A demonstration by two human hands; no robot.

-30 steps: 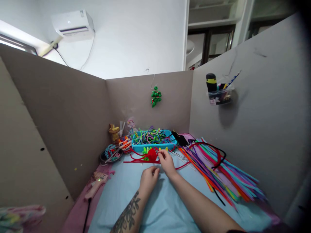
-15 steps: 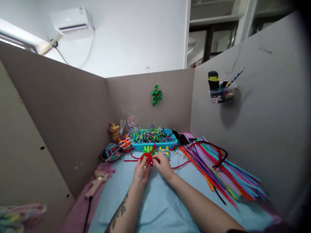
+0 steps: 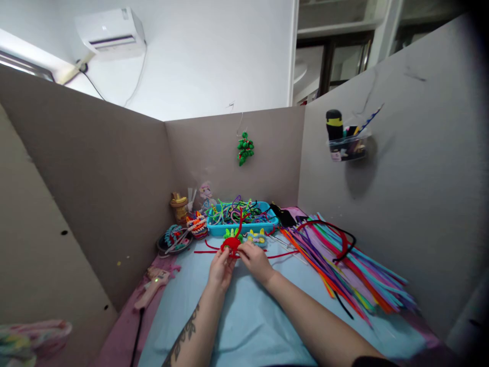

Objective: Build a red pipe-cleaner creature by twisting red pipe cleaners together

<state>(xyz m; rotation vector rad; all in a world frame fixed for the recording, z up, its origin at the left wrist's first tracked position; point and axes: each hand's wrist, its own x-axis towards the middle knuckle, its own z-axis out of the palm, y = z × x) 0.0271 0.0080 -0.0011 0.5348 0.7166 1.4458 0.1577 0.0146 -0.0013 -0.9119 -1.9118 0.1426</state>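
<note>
Between my hands is a rounded red piece of bent pipe cleaners [image 3: 231,245], with one loose stem standing up from its top. My left hand [image 3: 222,267] has its fingers closed on the lower left of the piece. At its right side, my right hand [image 3: 255,259] pinches the red piece with thumb and forefinger. More red pipe cleaner ends [image 3: 206,252] stick out to the left and right just above the cloth. Right behind lie a small green figure [image 3: 232,234] and a blue-and-yellow figure [image 3: 256,237], both of fuzzy stems.
A blue tray [image 3: 219,230] of tangled pipe cleaners stands at the back. Bundles of coloured pipe cleaners [image 3: 340,265] lie at right. A dark bowl [image 3: 162,250] and a pink glue gun [image 3: 153,288] with a cord are at left. Grey panels [image 3: 237,173] enclose the table.
The red piece has turned a little in my hands, showing a rounder face. Its loose stem now points straighter up. Both hands keep their hold.
</note>
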